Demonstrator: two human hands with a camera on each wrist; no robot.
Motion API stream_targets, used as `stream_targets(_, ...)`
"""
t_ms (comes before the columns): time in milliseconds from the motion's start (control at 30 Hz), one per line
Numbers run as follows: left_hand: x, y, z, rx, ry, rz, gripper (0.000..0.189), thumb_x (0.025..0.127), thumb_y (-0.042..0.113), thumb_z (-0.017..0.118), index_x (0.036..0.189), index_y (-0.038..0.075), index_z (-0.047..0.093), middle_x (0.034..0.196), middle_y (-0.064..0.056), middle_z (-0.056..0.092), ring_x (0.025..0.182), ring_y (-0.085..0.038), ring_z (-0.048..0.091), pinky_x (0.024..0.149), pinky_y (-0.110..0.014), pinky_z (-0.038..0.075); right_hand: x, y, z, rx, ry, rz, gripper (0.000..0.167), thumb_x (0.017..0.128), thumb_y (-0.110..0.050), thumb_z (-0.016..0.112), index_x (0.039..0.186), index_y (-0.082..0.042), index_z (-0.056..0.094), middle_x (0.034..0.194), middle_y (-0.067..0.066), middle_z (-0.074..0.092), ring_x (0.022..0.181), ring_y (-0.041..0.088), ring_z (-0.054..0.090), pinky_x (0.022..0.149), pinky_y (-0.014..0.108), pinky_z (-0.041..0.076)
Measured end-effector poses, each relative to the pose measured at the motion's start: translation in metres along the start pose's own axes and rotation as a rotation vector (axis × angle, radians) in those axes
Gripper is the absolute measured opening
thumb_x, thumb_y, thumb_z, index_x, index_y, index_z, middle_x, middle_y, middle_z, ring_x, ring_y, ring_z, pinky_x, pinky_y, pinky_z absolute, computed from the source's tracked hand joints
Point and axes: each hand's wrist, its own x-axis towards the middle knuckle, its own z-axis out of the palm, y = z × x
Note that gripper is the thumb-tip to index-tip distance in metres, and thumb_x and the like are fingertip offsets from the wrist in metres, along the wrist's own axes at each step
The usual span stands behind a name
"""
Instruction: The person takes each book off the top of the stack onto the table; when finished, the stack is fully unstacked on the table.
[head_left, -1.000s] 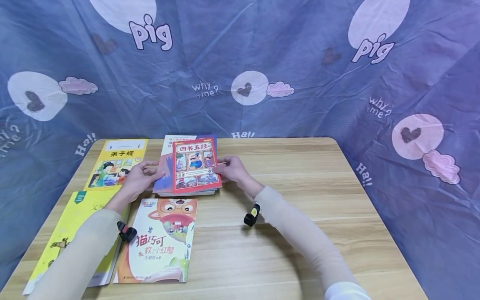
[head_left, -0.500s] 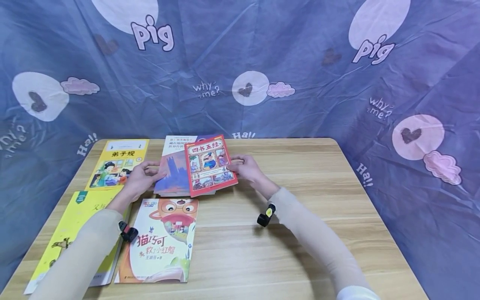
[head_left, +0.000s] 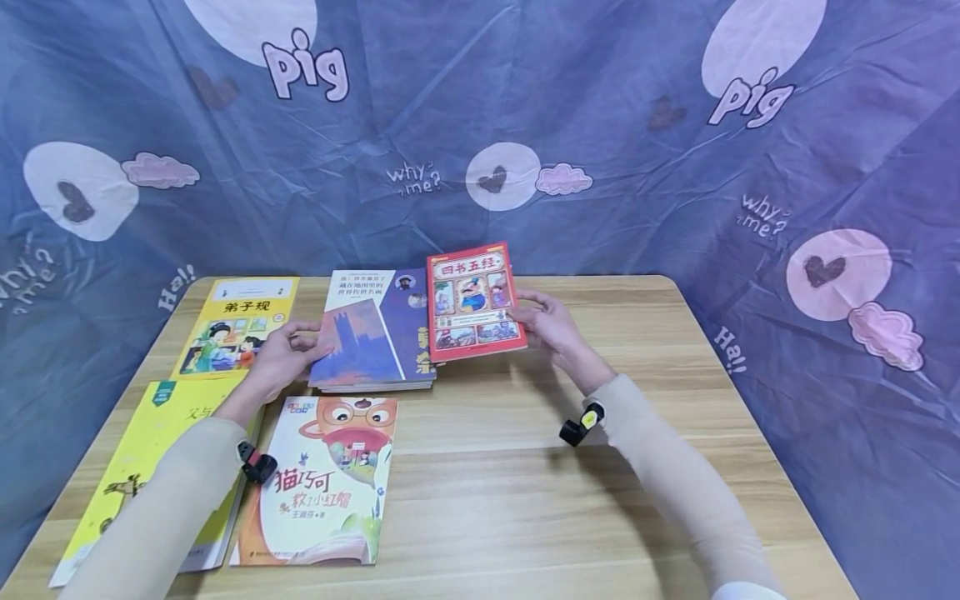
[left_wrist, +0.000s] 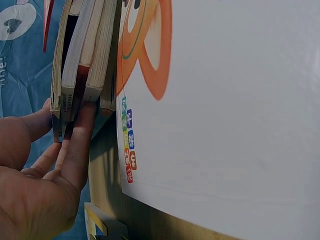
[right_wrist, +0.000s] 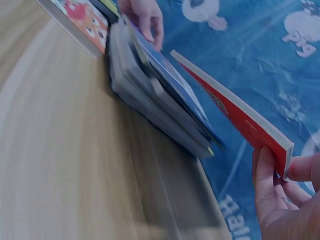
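Note:
My right hand (head_left: 553, 327) pinches a thin red book (head_left: 474, 293) by its right edge, thumb on the cover. In the right wrist view, the red book (right_wrist: 245, 120) hangs in the air, tilted, apart from the stack of books (right_wrist: 150, 85). My left hand (head_left: 281, 360) grips the left side of that stack, which has a purple-blue book (head_left: 367, 333) on top. In the left wrist view, the thumb of the left hand (left_wrist: 55, 170) lies against the top cover and the fingers touch the edges of the books below.
A white book with an orange fox (head_left: 318, 483) lies in front of the stack. To its left is a large yellow book (head_left: 142, 442), partly under my left forearm. Behind that lies another yellow book (head_left: 243, 308). A patterned blue cloth (head_left: 600, 100) hangs behind the wooden table (head_left: 637, 375).
My right hand has lifted the red book off the stack and moved it right, uncovering more of the purple-blue cover. The left hand has stayed at the stack.

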Motion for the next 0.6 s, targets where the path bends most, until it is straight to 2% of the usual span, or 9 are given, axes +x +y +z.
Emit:
stream_targets(167, -0.001, 0.002, 0.000, -0.002, 0.000, -0.002, 0.059, 0.107, 0.024, 0.064, 0.158, 0.006, 0.040, 0.142, -0.030, 0.059, 0.087, -0.009, 0.071, 0.074, -0.029, 0.066, 0.003, -0.001, -0.027, 0.018, 0.029, 0.000, 0.053, 0.103, 0.001, 0.060, 0.153, 0.001, 0.044, 0.084, -0.007, 0.077, 0.073, 0.008, 0.075, 0.069, 0.024, 0.065)
stream_targets(333, -0.002, 0.004, -0.001, -0.002, -0.004, -0.004, 0.058, 0.107, 0.023, 0.064, 0.158, 0.006, 0.040, 0.141, -0.030, 0.059, 0.088, -0.010, 0.071, 0.074, -0.029, 0.066, 0.008, 0.010, -0.045, 0.000, 0.064, 0.005, 0.053, 0.103, 0.001, 0.061, 0.153, 0.003, 0.043, 0.080, -0.006, 0.076, 0.071, 0.008, 0.074, 0.066, 0.023, 0.064)
stream_targets(600, -0.002, 0.004, -0.001, 0.005, -0.005, -0.004, 0.059, 0.108, 0.024, 0.063, 0.159, 0.006, 0.039, 0.142, -0.030, 0.058, 0.086, -0.008, 0.070, 0.076, -0.030, 0.066, 0.017, 0.035, -0.046, -0.014, 0.068, 0.049, 0.053, 0.103, 0.001, 0.061, 0.153, 0.004, 0.044, 0.081, -0.005, 0.075, 0.073, 0.008, 0.074, 0.067, 0.023, 0.064)
